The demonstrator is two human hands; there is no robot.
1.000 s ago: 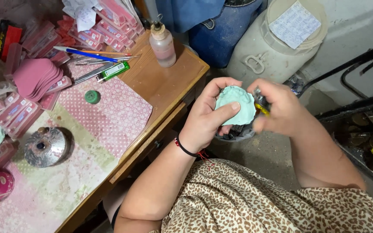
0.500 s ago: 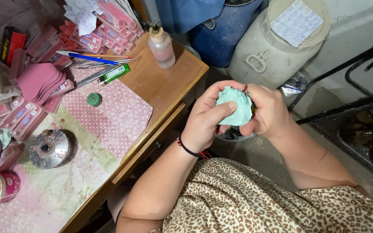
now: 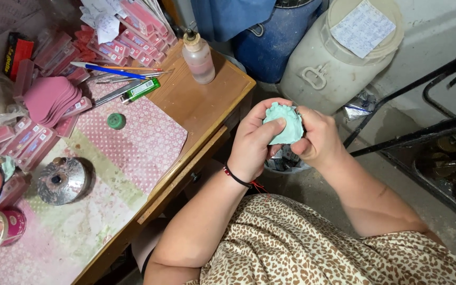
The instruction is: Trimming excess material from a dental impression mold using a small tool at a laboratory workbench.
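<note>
A lump of pale green putty-like material [image 3: 286, 124] is held in front of me, off the right side of the wooden table [image 3: 196, 105]. My left hand [image 3: 254, 142] wraps it from the left, its thumb pressed onto the lump's front. From the right, my right hand [image 3: 317, 140] grips the same lump with curled fingers. A black and red band sits on my left wrist. Below the hands a small bin with scraps [image 3: 286, 161] is partly hidden.
On the table lie a pink dotted sheet [image 3: 138, 142], a green cap [image 3: 115, 121], a green marker [image 3: 141, 89], pens, a clear bottle [image 3: 198, 57], pink boxes [image 3: 127, 31], a silver disc [image 3: 60, 180] and small pots. A white barrel [image 3: 333, 58], a blue barrel [image 3: 270, 42] and black metal bars [image 3: 423, 132] stand beyond.
Both hands have closed tighter around the green lump and turned it. The dark tool with a yellow part seen in my right hand a second ago no longer shows.
</note>
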